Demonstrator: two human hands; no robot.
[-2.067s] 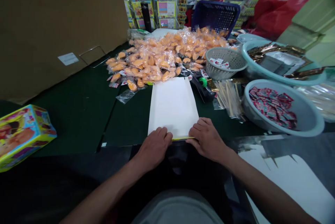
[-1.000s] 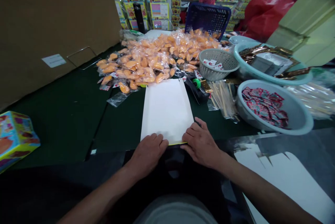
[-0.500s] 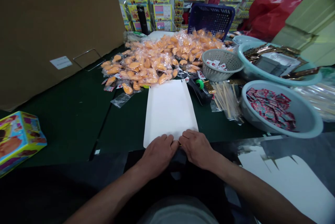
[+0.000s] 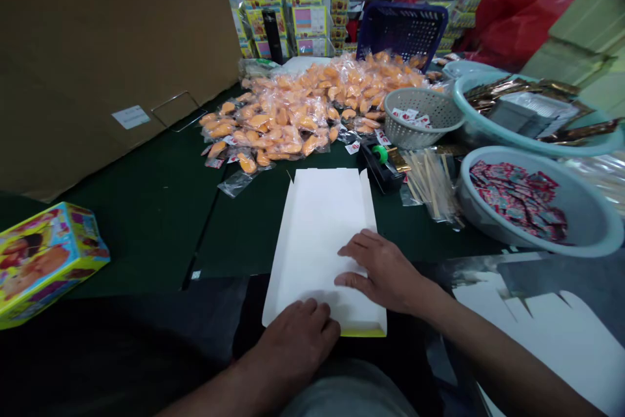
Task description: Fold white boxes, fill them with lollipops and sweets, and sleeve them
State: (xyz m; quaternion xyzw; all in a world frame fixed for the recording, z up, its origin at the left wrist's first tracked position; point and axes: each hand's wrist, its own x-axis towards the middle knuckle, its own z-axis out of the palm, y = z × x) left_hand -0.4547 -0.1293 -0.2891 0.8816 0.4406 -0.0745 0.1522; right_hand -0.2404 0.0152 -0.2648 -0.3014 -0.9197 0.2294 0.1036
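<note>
White card: on the tabletop, near end jutting past the edge.
Left hand: curled at that end, can't tell if pinching; pressing could buckle the overhang.
Right hand: fingers and thumb spread.
Black dispenser: beside the far corner; a shove might snag it.

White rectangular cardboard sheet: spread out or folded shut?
Spread out. The white rectangular cardboard sheet shows its broad face open, narrow creased strips along both long sides.

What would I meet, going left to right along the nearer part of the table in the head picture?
Colourful box → white card → green-and-black gadget → pale sticks → pale blue bowl with reddish packets.
</note>
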